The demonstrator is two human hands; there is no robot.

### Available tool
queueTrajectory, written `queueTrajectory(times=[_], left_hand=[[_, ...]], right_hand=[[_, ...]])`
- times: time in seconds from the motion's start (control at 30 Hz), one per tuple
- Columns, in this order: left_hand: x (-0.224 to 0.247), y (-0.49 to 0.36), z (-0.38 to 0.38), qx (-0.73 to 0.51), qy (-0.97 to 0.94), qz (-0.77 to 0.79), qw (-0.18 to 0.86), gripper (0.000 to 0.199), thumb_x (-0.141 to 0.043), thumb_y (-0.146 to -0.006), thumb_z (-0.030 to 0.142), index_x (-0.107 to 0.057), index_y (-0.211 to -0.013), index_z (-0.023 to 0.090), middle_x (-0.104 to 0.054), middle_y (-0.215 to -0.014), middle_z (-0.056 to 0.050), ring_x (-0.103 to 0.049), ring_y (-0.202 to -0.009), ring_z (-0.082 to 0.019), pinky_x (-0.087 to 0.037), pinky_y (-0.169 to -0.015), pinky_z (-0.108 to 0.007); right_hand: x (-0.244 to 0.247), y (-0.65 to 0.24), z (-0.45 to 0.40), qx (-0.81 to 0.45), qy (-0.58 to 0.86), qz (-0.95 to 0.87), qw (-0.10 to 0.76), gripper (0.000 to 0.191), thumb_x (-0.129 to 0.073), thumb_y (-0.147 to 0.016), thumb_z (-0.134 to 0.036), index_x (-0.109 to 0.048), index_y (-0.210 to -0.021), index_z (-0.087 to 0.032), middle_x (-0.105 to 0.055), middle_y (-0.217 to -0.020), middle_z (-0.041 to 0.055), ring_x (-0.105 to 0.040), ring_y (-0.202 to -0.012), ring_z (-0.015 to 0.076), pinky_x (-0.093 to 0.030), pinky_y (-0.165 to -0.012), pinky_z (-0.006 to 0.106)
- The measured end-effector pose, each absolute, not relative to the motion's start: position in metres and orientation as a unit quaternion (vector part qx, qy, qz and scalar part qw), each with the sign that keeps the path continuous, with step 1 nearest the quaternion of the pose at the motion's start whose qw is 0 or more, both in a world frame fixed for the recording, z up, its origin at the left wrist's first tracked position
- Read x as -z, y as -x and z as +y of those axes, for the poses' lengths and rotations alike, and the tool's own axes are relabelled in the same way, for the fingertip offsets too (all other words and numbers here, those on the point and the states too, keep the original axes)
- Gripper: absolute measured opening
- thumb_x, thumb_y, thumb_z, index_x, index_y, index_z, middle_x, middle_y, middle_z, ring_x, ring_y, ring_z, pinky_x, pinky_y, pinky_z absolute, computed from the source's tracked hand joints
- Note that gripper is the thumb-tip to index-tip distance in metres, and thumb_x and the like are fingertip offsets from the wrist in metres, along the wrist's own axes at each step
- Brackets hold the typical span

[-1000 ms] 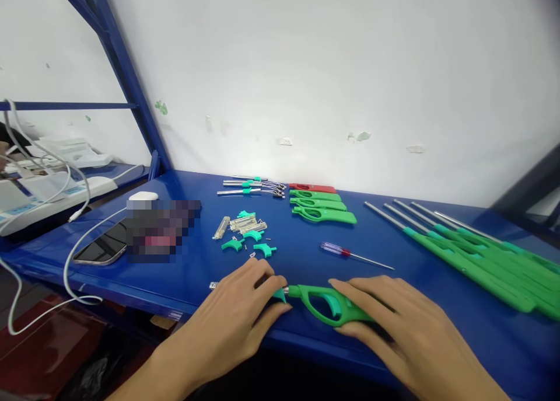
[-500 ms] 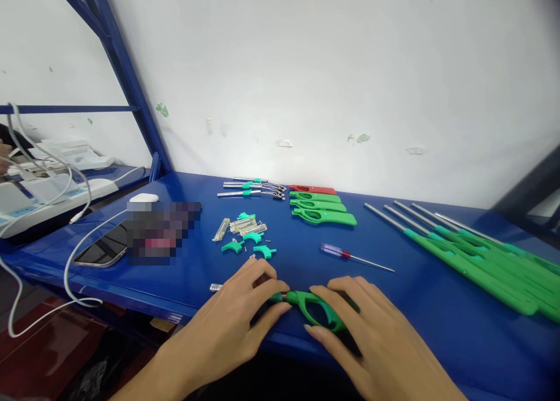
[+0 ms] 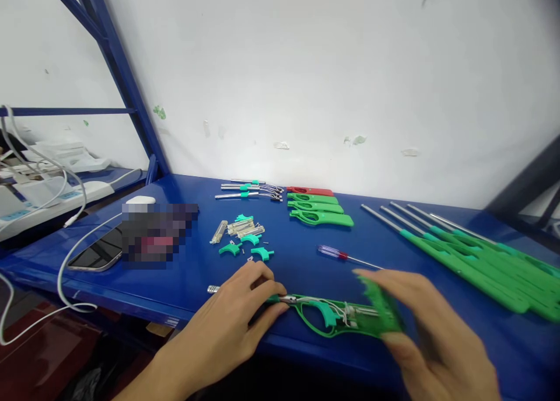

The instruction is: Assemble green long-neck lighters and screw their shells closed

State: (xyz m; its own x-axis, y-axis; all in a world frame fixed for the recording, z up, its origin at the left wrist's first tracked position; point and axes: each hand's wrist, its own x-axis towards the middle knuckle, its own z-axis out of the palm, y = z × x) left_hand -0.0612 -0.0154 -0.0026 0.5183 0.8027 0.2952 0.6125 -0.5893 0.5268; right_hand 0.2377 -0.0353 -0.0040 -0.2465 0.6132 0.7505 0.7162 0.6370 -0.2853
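Inspecting the blue worktop [image 3: 301, 264] from its near edge, the principal change is to the long green lighter body [image 3: 367, 327] lying there at centre. Half a second ago its casing was closed; now the green plastic upper shell half [image 3: 380, 299] is lifted and tilted over the handle end, blurred by motion. Whether it is wholly detached cannot be told. The right hand [image 3: 433, 325] has the fingers clamped on this half, one at each side. The left hand [image 3: 238, 316] pins the silver metal tube [image 3: 213, 289], fingers pinched at the joint with the body. Inside, a curved teal plastic trigger [image 3: 327, 314] and thin pale wires are exposed; in this report's judgement, the inner parts can now be reached.

Elsewhere, largest first: five green lighters with steel rods [image 3: 476, 272] fill the right end; a flat black phone [image 3: 98, 249] lies near the left edge; red and green plastic handle shells [image 3: 321, 217] line the rear edge; a clear purple-handled screwdriver [image 3: 333, 252] lies behind the right hand, its tip hidden there; silver tube assemblies with teal collars [image 3: 237, 195] sit left of the shells; clear plastic cartridges [image 3: 220, 232], loose teal triggers [image 3: 262, 253] and tiny fasteners are scattered beyond the left hand. The screwdriver is judged the nearest obstruction.
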Motion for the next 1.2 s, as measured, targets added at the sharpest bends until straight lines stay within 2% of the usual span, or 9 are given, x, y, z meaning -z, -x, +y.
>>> queueTrajectory(times=[0.13, 0.27, 0.33, 0.4, 0.47, 0.53, 0.87, 1.03, 1.2], left_hand=[[0.003, 0.063, -0.015, -0.26, -0.855, 0.417, 0.168, 0.018, -0.054, -0.119, 0.03, -0.07, -0.125, 0.028, -0.064, -0.124, -0.005, -0.065, -0.114, -0.024, -0.056, -0.101, -0.04], [0.004, 0.063, -0.016, -0.263, -0.857, 0.415, 0.154, 0.019, -0.052, -0.119, 0.028, -0.07, -0.126, 0.028, -0.064, -0.124, -0.005, -0.064, -0.115, -0.024, -0.057, -0.102, -0.04], [0.004, 0.063, -0.016, -0.268, -0.859, 0.411, 0.145, 0.02, -0.052, -0.119, 0.027, -0.07, -0.128, 0.029, -0.064, -0.124, -0.005, -0.064, -0.115, -0.024, -0.057, -0.103, -0.04], [0.004, 0.062, -0.015, -0.271, -0.861, 0.407, 0.141, 0.02, -0.052, -0.119, 0.028, -0.07, -0.129, 0.03, -0.065, -0.124, -0.005, -0.064, -0.114, -0.024, -0.057, -0.102, -0.04], [0.004, 0.062, -0.014, -0.273, -0.862, 0.403, 0.139, 0.02, -0.052, -0.119, 0.028, -0.07, -0.128, 0.03, -0.065, -0.122, -0.005, -0.064, -0.113, -0.024, -0.058, -0.101, -0.039], [0.003, 0.061, -0.014, -0.271, -0.864, 0.402, 0.136, 0.021, -0.051, -0.119, 0.027, -0.071, -0.126, 0.029, -0.065, -0.121, -0.005, -0.065, -0.111, -0.024, -0.058, -0.1, -0.039], [0.001, 0.061, -0.015, -0.274, -0.865, 0.4, 0.125, 0.021, -0.052, -0.118, 0.025, -0.072, -0.125, 0.028, -0.066, -0.12, -0.005, -0.065, -0.109, -0.024, -0.058, -0.099, -0.038], [0.002, 0.061, -0.016, -0.266, -0.865, 0.405, 0.13, 0.021, -0.052, -0.119, 0.026, -0.071, -0.127, 0.027, -0.066, -0.121, -0.006, -0.064, -0.111, -0.025, -0.058, -0.099, -0.04], [0.0, 0.06, -0.017, -0.26, -0.87, 0.401, 0.12, 0.02, -0.052, -0.119, 0.025, -0.07, -0.126, 0.025, -0.066, -0.122, -0.007, -0.064, -0.111, -0.025, -0.056, -0.103, -0.042]], right_hand=[[0.011, -0.252, -0.038, 0.03, 0.477, -0.688, 0.546, 0.03, -0.061, -0.111, -0.049, -0.073, -0.133, -0.031, -0.08, -0.124, 0.0082, -0.078, -0.113, 0.0314, -0.067, -0.095, 0.044], [0.012, -0.254, -0.033, 0.01, 0.474, -0.585, 0.659, 0.031, -0.08, -0.1, -0.035, -0.07, -0.128, -0.029, -0.08, -0.111, 0.0042, -0.08, -0.1, 0.0259, -0.067, -0.091, 0.039], [0.011, -0.256, -0.029, 0.023, 0.493, -0.596, 0.633, 0.024, -0.078, -0.101, -0.038, -0.073, -0.123, -0.029, -0.08, -0.106, 0.0024, -0.08, -0.093, 0.023, -0.066, -0.084, 0.035], [0.009, -0.259, -0.025, 0.033, 0.501, -0.674, 0.542, 0.015, -0.071, -0.107, -0.041, -0.076, -0.115, -0.03, -0.081, -0.105, 0.002, -0.08, -0.09, 0.0218, -0.066, -0.081, 0.033], [0.008, -0.26, -0.022, 0.038, 0.472, -0.753, 0.457, 0.014, -0.065, -0.111, -0.038, -0.077, -0.112, -0.031, -0.083, -0.104, 0.0005, -0.081, -0.09, 0.0205, -0.066, -0.082, 0.032], [0.008, -0.261, -0.019, 0.039, 0.443, -0.788, 0.425, 0.015, -0.062, -0.112, -0.029, -0.076, -0.115, -0.033, -0.084, -0.106, -0.0014, -0.082, -0.094, 0.0192, -0.066, -0.086, 0.03], [0.006, -0.255, -0.022, 0.096, 0.478, -0.761, 0.428, 0.013, -0.063, -0.111, -0.033, -0.075, -0.115, -0.033, -0.083, -0.103, -0.0012, -0.08, -0.089, 0.0206, -0.063, -0.081, 0.033], [0.009, -0.255, -0.025, 0.109, 0.506, -0.739, 0.43, 0.022, -0.058, -0.113, -0.047, -0.074, -0.119, -0.032, -0.072, -0.068, -0.0078, -0.066, -0.047, 0.0136, -0.052, -0.049, 0.027], [0.012, -0.259, -0.02, 0.128, 0.509, -0.749, 0.404, 0.032, -0.051, -0.114, -0.056, -0.075, -0.113, -0.034, -0.075, -0.068, -0.0078, -0.067, -0.043, 0.0132, -0.047, -0.04, 0.026]])
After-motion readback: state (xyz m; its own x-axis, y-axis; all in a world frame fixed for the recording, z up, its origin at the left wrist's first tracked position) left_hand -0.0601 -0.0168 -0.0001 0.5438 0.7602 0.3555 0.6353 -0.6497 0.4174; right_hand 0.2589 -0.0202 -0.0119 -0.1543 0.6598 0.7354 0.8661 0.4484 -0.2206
